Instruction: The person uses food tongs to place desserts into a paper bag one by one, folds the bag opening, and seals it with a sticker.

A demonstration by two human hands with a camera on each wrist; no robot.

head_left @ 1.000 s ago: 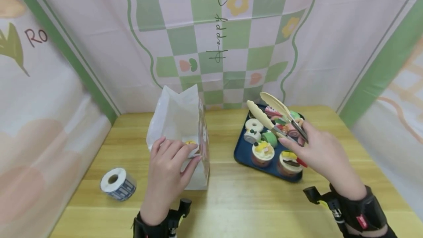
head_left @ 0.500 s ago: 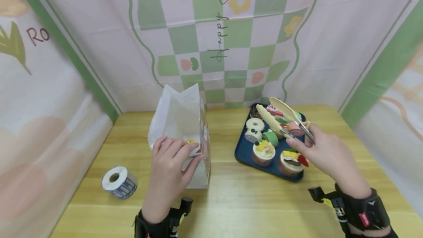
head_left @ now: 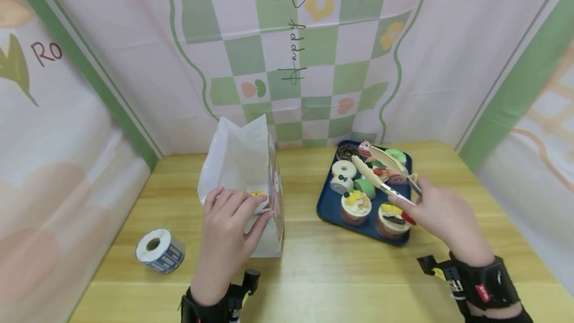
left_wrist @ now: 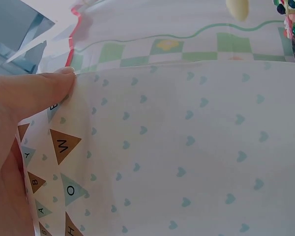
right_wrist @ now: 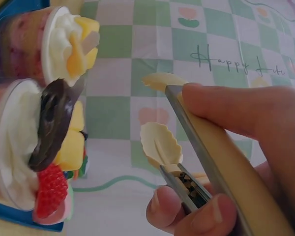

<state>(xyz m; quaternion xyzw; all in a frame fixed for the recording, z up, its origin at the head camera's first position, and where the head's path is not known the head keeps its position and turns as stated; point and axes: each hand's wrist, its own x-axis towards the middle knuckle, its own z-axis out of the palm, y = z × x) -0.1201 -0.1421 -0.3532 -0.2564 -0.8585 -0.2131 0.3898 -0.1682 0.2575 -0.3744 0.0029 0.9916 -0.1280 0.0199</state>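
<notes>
My left hand (head_left: 228,233) pinches the near rim of an upright white paper bag (head_left: 244,148), whose mouth gapes. Something yellow peeks out inside the bag, mostly hidden by the fingers. In the left wrist view the thumb lies on the edge of the bag's wall (left_wrist: 177,147), printed with hearts and lettered pennants. My right hand (head_left: 441,213) grips tongs (head_left: 381,178) with cream scalloped tips. Those tips are spread apart above a dark blue tray (head_left: 329,211) of toy-like pastries, with nothing between them. Two dessert cups (right_wrist: 19,142) show beside the tongs in the right wrist view.
On the tray are a dark doughnut (head_left: 347,152), a white doughnut (head_left: 344,169), a green roll (head_left: 365,188) and other sweets. A label roll (head_left: 160,250) stands left of the bag. A patterned cloth (head_left: 296,54) hangs behind the wooden table (head_left: 323,278).
The tongs have moved lower and nearer over the tray, uncovering the dark doughnut at its back corner. My left hand and the bag have stayed in place.
</notes>
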